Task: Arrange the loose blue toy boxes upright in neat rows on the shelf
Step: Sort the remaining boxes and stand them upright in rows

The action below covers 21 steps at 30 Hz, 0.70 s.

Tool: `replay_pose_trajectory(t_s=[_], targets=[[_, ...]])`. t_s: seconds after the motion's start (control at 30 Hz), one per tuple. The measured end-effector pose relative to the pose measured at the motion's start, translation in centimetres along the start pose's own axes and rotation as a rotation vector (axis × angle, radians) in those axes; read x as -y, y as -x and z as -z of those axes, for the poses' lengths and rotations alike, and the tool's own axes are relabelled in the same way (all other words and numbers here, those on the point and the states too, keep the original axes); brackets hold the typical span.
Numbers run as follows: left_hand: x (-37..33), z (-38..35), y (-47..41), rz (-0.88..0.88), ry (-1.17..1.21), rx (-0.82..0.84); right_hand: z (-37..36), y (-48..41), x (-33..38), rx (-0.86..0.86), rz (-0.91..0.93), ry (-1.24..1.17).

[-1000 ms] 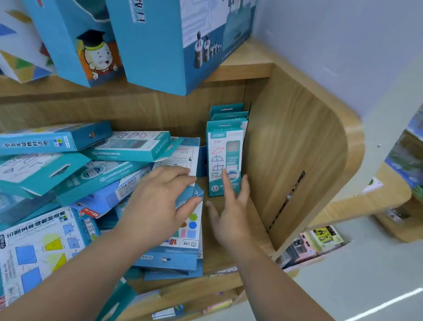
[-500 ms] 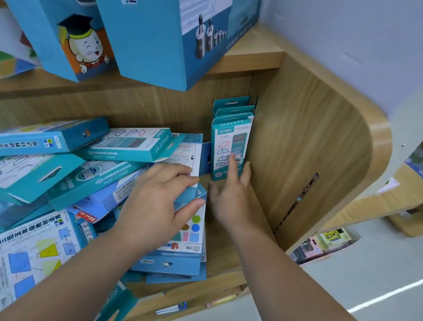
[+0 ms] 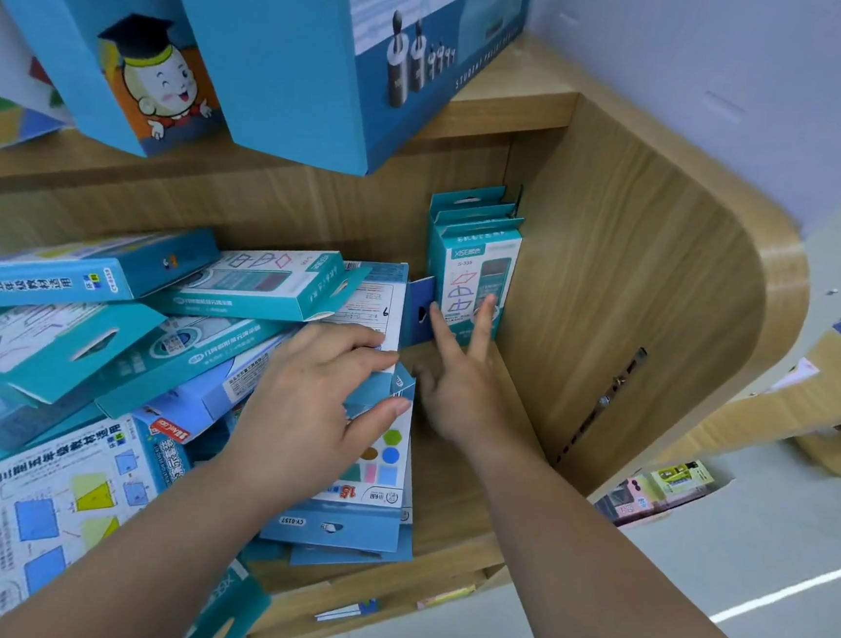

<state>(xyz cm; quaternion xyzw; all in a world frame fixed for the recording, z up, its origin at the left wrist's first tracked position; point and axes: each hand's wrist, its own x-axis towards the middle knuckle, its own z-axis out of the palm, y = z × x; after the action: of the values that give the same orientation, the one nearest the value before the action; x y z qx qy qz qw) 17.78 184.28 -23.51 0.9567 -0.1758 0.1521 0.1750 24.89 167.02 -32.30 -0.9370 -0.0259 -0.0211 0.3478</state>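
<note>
A small row of upright teal boxes (image 3: 474,267) stands at the back right corner of the wooden shelf (image 3: 450,484), pressed against the curved side panel (image 3: 640,287); three or so hang-tab tops show one behind another, and the front box faces outward with line drawings of shapes on its white label. The right hand (image 3: 458,388) is open, with fingers spread and nothing gripped: two extended fingertips (image 3: 485,306) rest against the lower front of that front box, while the thumb points left toward the pile. The left hand (image 3: 319,406) lies palm down on the heap of loose blue boxes (image 3: 116,343) that fills the left and middle of the shelf; its fingers curl over the edge of a flat box with coloured dots (image 3: 380,463) and its thumb presses at that box's side, so it looks closed on it, though how firm the hold is cannot be told. The two hands sit close together, just apart. The loose boxes lie flat or tilted, overlapping at odd angles, some face up and some showing side panels. A strip of bare shelf lies between the heap and the side panel. On the shelf above, large blue cartons (image 3: 299,53) lean forward, one printed with a cartoon figure in a graduation cap.
</note>
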Motion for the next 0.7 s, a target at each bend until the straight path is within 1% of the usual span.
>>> replay_pose_trajectory(t_s=[0.23, 0.3, 0.37, 0.43, 0.5, 0.6, 0.7], targets=[[0.0, 0.0, -0.1, -0.018, -0.029, -0.005, 0.9, 0.2, -0.9, 0.061, 0.026, -0.158], [-0.1, 0.1, 0.0, -0.034, -0.045, -0.005, 1.6, 0.6, -0.8, 0.028, 0.014, -0.224], [-0.1, 0.4, 0.5, -0.057, -0.098, -0.006, 2.5, 1.4, 0.1, -0.051, -0.001, -0.304], [0.0, 0.7, 1.0, -0.045, -0.169, -0.01, 3.5, 2.5, 1.2, -0.068, 0.056, -0.356], [0.3, 0.8, 1.3, -0.032, -0.212, -0.032, 4.4, 3.6, 2.3, 0.001, 0.166, -0.296], [0.8, 0.8, 1.3, -0.101, -0.203, -0.146, 5.3, 4.1, 3.3, 0.049, 0.271, -0.124], [0.4, 1.2, 1.0, -0.187, -0.172, -0.26, 5.8, 3.9, 3.9, 0.027, 0.313, -0.16]])
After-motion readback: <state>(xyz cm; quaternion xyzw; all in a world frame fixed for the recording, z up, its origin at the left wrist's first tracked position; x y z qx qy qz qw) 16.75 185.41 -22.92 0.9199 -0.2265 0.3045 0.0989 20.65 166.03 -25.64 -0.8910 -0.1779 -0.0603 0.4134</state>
